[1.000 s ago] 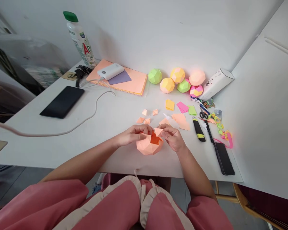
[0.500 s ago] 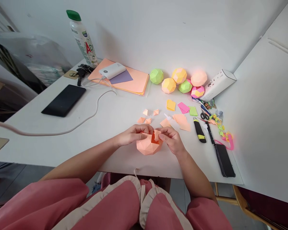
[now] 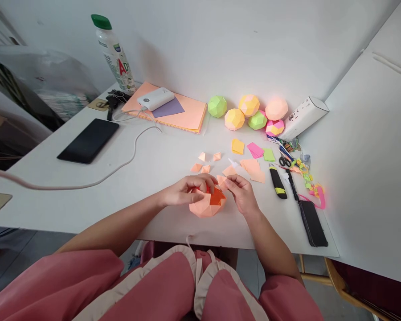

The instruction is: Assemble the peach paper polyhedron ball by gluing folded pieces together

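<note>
Slightly raised, the small folded peach-paper piece (image 3: pixel 222 182) pinched by right fingers (image 3: pixel 234 187) points up-left above the upward-open faceted peach-paper ball (image 3: pixel 204 209), left fingers (image 3: pixel 198 182) curled, grip unclear.

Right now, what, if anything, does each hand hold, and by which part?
The right hand pinches a paper piece by its right side; the left hand touches the open peach ball beside its opening, grip unclear.

white table (image 3: pixel 173 156) | black tablet (image 3: pixel 88 140) | folded peach pieces (image 3: pixel 196 167) | utility knife (image 3: pixel 278 182)

White table (image 3: pixel 173 156) against pale wall (image 3: pixel 194 40), grey tiled floor (image 3: pixel 26 254), wooden chair (image 3: pixel 333 280) lower right
</note>
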`<state>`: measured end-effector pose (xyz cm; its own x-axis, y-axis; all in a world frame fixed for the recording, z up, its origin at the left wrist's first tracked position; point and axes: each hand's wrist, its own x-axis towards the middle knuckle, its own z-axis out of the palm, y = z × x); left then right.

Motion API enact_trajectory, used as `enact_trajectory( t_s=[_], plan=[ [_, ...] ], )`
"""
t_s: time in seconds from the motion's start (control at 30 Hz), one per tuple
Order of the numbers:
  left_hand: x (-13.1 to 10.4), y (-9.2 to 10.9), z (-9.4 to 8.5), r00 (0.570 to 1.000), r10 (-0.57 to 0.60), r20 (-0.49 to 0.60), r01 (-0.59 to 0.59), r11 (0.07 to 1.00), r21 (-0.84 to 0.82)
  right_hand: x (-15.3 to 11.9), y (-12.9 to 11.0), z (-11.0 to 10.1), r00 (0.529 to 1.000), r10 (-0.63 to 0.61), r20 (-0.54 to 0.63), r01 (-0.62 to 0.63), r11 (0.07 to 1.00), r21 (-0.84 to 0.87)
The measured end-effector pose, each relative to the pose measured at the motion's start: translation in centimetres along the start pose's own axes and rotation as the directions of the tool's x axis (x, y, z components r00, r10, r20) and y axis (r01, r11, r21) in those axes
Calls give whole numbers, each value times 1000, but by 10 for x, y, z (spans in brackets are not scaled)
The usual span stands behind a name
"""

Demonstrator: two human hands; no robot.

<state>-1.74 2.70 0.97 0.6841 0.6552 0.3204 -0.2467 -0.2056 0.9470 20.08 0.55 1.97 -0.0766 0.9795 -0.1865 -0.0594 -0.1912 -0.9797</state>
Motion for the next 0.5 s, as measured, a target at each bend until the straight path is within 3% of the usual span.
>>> enact_trajectory(
  t_s=[0.17,0.33,0.5],
  plan=[
    [-3,3,5,999,27,31,-29,995,91,1,0,1,996,-50,-70,46,997,-54],
    [-2,0,9,996,80,45,-82,995,54,-1,1,2,997,-71,-33,67,992,-108],
    [-3,-2,10,997,42,61,-43,999,13,2,5,2,995,-102,-18,98,982,-159]
  ],
)
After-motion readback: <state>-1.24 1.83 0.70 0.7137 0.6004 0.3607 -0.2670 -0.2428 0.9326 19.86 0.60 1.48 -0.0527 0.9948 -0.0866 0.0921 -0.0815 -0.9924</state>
